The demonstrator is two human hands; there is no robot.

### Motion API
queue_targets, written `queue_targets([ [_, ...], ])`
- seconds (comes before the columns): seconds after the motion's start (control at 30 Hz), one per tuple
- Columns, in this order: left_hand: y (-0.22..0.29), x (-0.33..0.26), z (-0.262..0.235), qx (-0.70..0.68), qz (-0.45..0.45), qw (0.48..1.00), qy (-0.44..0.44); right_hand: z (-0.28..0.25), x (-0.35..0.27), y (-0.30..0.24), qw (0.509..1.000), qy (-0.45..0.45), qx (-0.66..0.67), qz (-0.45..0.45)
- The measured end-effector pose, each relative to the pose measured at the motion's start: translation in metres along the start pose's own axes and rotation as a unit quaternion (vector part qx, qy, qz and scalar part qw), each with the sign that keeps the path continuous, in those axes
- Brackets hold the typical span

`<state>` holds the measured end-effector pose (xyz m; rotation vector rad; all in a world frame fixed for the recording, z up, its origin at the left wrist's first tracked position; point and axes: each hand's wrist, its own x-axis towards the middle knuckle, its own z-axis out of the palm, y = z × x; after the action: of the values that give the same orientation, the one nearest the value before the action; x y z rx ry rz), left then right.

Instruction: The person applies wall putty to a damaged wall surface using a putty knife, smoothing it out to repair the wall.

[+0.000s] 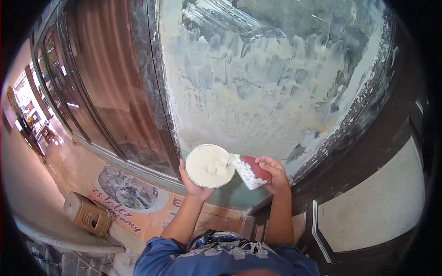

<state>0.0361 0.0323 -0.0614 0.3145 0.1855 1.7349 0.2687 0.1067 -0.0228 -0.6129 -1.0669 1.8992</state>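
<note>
My left hand (194, 186) holds a round tub (208, 186) from its left and underside. Pale cream putty (199, 166) fills it, smooth on the left and lumpy on the right. In my right hand (275, 175) is a flat putty spreader (253, 167), dark red with white putty smeared along its near side. Its far left corner meets the tub's right rim. Thumb and fingers pinch the spreader's right end. Just ahead stands a wall panel (258, 87), patchily coated in whitish putty, with grey-green showing through near the top.
Left of the panel is a dark-framed window with a brown curtain (108, 69). A printed orange banner (159, 216) lies on the floor, beside a brown ornamental block (87, 214). Dark wooden framing with a pale panel (373, 207) stands at right.
</note>
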Motion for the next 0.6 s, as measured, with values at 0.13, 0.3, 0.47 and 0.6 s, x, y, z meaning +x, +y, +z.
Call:
queue_targets([
  [0.13,-0.009,-0.005,0.001,-0.001,-0.040,0.999,0.005,-0.006,0.010,0.011,0.995,-0.035,0.086,0.021],
  [0.3,-0.016,-0.004,0.000,-0.029,-0.064,0.997,0.013,-0.022,0.019,0.033,0.969,-0.064,0.227,0.068],
  [0.47,-0.015,0.000,0.002,-0.025,-0.071,0.997,0.011,-0.029,0.029,0.064,0.757,-0.294,0.583,-0.013],
  [0.6,-0.002,0.006,-0.004,-0.034,-0.068,0.997,-0.009,0.013,0.035,0.051,0.688,-0.338,0.642,-0.012],
])
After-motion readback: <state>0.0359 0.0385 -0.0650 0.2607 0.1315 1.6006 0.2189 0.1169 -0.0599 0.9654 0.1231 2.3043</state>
